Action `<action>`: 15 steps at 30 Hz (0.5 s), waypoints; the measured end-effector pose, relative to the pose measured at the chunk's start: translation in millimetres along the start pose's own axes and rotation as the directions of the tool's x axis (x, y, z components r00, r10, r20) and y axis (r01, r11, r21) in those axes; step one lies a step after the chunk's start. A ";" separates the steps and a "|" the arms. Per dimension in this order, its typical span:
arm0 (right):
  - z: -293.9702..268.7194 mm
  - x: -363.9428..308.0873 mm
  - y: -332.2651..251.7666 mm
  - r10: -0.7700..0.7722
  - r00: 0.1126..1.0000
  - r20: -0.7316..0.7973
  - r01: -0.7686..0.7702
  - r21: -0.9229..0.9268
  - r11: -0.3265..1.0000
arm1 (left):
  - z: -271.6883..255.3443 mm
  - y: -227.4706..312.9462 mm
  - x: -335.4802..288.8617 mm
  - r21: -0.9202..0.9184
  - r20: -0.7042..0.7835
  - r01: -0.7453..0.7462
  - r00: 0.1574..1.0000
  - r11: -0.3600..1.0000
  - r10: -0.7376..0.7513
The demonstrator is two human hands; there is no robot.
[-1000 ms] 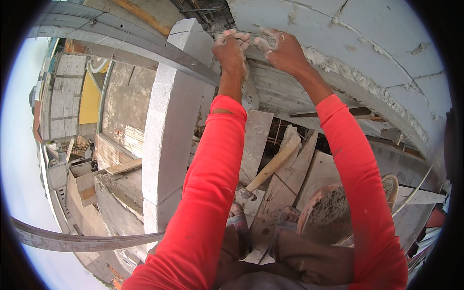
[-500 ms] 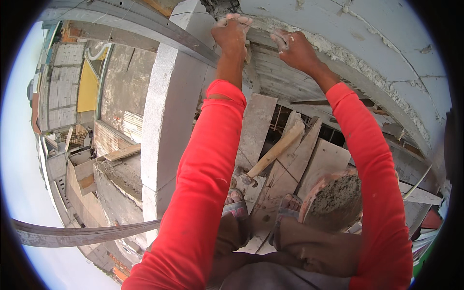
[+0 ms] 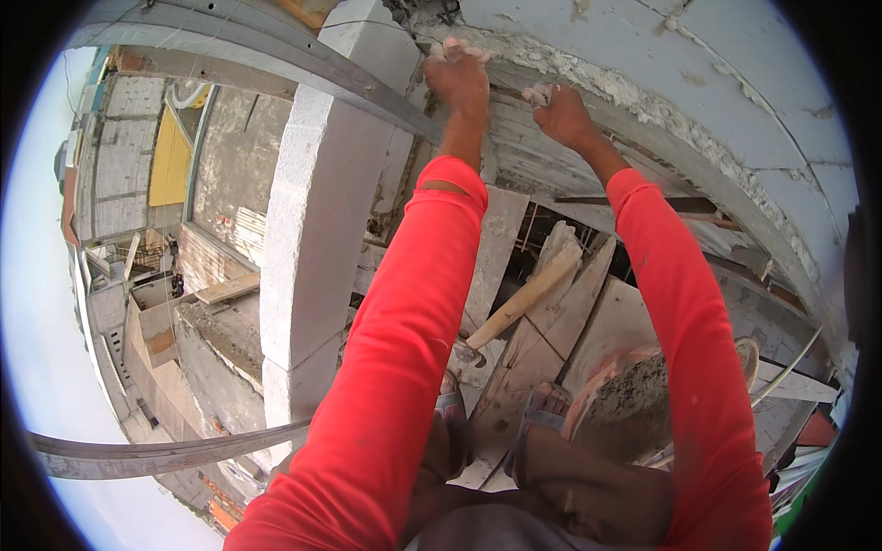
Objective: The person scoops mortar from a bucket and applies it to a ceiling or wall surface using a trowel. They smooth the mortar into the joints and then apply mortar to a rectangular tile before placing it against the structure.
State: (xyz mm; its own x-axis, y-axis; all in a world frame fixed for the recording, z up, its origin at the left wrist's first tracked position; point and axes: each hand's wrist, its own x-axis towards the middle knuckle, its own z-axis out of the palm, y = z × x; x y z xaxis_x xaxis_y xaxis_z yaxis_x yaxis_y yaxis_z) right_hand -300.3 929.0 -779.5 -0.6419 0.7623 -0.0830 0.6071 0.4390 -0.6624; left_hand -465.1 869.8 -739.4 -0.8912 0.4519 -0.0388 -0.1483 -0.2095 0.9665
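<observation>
Both arms reach up in red sleeves to the rough mortar edge (image 3: pixel 588 72) of a grey block wall. My left hand (image 3: pixel 457 75) is closed just below that edge, its fingers curled and whitened with dust. A thin dark line (image 3: pixel 390 29) runs toward it from the left; whether the fingers grip it cannot be made out. A little lower and to the right, my right hand (image 3: pixel 562 112) is closed with its dusty fingertips bunched together. Whatever either hand holds is hidden or too small to name.
A white block column (image 3: pixel 317 230) stands left, crossed by a metal beam (image 3: pixel 303 60). Below are wooden planks (image 3: pixel 533 354), a wooden-handled hammer (image 3: pixel 524 298) and a pan of wet mortar (image 3: pixel 629 404). My sandalled feet are beside them. Buildings lie far below at left.
My left hand has shifted right and slightly down. My right hand is lower, with its fingers drawn in more tightly. The whole view has shifted slightly.
</observation>
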 end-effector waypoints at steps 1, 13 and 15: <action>8.0 -3.0 0.0 0.005 1.000 -0.005 -0.005 0.013 1.000 | -4.4 -5.9 6.5 0.024 0.006 -0.014 1.000 1.000 0.013; 14.0 -12.2 -31.7 0.321 0.920 0.223 -0.388 0.412 0.825 | -16.0 -25.6 35.7 0.125 -0.073 0.035 0.997 0.991 -0.026; 17.3 -7.5 -32.7 0.349 0.911 0.219 -0.412 0.426 0.806 | -18.0 -28.8 37.8 0.177 -0.109 0.014 0.994 0.984 0.005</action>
State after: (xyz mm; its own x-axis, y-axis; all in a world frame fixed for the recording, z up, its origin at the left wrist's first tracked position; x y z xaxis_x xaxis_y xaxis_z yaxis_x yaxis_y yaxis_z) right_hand -323.4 900.7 -770.1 -0.4755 0.7434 -0.4704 0.5540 -0.1623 -0.8165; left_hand -502.2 877.4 -773.2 -0.9335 0.3533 -0.0614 -0.0830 -0.0464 0.9955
